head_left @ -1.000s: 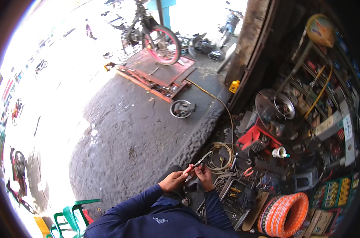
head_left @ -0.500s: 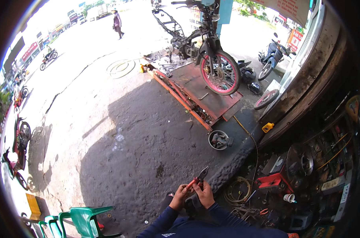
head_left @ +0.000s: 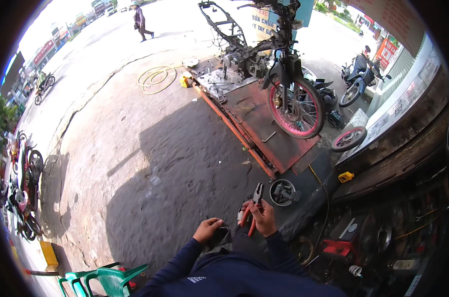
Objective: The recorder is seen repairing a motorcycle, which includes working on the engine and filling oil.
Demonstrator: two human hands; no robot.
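A pair of pliers (head_left: pixel 258 194) with red handles is in my right hand (head_left: pixel 264 219), its grey jaws pointing up and away from me. The fingers are wrapped round the handles, which stick out below the hand slightly spread. To the left and apart from it, my left hand (head_left: pixel 208 230) is held in front of my body with the thumb and fingers drawn together. Whatever it may hold is too small or hidden to make out. Dark trouser legs and footwear show between the hands.
A stripped motorbike (head_left: pixel 254 62) with a pink-rimmed front wheel stands on a red lift platform (head_left: pixel 254 119). A metal basin (head_left: pixel 283 192) of parts sits near its end. Green plastic chairs (head_left: pixel 110 279) are at lower left, a red toolbox (head_left: pixel 339 247) at lower right.
My hands have come apart: the left has moved left off the pliers, and the right has lifted them forward. The view has shifted, and the walking person has moved along.
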